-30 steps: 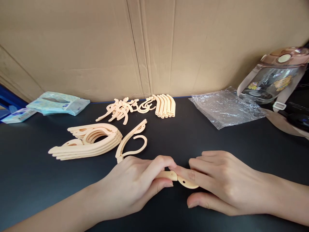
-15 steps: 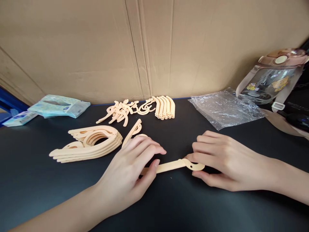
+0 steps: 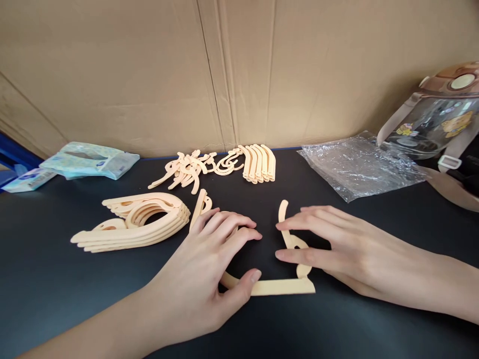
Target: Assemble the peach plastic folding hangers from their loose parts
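**Hanger lying bent between two hands**

The left hand [image 3: 202,264] is nearer, its thumb resting against the long bar [image 3: 277,287], its fingers spreading. On the dark table [image 3: 284,329], the hanger [image 3: 295,286] is lying rightward of that palm, its bar running left to right. At its right end, a curved piece [image 3: 301,242] is angling away, under the parted fingers of the right hand [image 3: 355,254]. The hanger is looking pale cream, slim and smooth. Beyond, a stack of hangers [image 3: 130,238] is sitting left, loose hooks [image 3: 195,184] lying farther back.
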### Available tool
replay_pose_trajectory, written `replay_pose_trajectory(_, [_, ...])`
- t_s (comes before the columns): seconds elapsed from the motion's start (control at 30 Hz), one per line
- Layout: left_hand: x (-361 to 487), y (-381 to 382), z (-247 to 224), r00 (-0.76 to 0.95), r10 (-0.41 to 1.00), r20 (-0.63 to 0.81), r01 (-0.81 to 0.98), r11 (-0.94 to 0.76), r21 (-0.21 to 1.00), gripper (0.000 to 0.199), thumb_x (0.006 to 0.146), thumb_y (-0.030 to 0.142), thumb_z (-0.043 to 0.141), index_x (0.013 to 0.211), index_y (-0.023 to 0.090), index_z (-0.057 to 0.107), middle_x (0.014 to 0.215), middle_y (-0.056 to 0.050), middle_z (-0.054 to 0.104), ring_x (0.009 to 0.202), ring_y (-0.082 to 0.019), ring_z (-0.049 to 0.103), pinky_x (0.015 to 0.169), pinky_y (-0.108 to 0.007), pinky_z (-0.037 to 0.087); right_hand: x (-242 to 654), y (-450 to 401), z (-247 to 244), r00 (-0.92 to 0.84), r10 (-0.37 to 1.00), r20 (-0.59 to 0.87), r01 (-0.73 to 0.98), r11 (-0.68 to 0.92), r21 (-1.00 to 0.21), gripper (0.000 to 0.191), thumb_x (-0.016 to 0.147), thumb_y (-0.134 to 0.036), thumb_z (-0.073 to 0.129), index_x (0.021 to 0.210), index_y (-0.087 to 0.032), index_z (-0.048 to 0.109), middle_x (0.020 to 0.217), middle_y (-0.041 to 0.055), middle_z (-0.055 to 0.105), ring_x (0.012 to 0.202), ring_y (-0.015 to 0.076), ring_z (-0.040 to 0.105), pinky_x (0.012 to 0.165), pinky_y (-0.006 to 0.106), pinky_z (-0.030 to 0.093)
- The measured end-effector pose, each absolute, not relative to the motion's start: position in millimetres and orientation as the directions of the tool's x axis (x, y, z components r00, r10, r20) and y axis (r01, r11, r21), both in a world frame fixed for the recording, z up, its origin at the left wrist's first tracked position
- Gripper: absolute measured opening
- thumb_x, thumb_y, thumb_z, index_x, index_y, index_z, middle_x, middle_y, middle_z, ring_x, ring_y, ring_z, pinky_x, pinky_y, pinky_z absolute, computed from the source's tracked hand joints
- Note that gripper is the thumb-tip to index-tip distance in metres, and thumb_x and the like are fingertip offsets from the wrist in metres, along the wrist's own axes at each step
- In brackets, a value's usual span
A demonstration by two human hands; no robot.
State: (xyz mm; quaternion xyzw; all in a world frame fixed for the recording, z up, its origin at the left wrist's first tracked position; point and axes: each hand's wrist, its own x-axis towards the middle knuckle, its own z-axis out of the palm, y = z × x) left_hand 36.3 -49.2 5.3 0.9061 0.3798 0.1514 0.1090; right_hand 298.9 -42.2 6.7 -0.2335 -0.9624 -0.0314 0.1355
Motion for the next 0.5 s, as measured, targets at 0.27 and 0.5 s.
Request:
replay_pose_trajectory(0.27, [37, -50, 0, 0.645, 0.738, 0.198, 0.654, -0.667, 0.357, 0.049, 0.084, 0.035, 0.062, 0.129, 0.026, 0.043, 0.13, -0.005, 0.049, 0.12, -0.026, 0.044, 0.111, -0.044, 0.023, 294, -52, 17, -0.847, 0.476, 0.237, 0.469, 0.879, -0.09, 0.03, 0.095, -0.032, 0.048, 0.119, -0.021, 0.062, 0.115, 0.0099, 0.064, 0.094, 0.0213, 0.063, 0.076, 0.034, 0.052])
replay_pose_trajectory(0.5, [32, -50, -1, 0.627, 0.745, 0.227, 0.645, -0.66, 0.385, 0.046, 0.093, 0.041, 0.053, 0.134, 0.026, 0.039, 0.136, -0.005, 0.046, 0.123, -0.023, 0.046, 0.103, -0.033, 0.038, 292, -56, 15, -0.827, 0.517, 0.221, 0.48, 0.854, -0.201, 0.033, 0.089, -0.019, 0.052, 0.122, -0.016, 0.058, 0.118, 0.008, 0.064, 0.105, 0.0198, 0.058, 0.09, 0.031, 0.047])
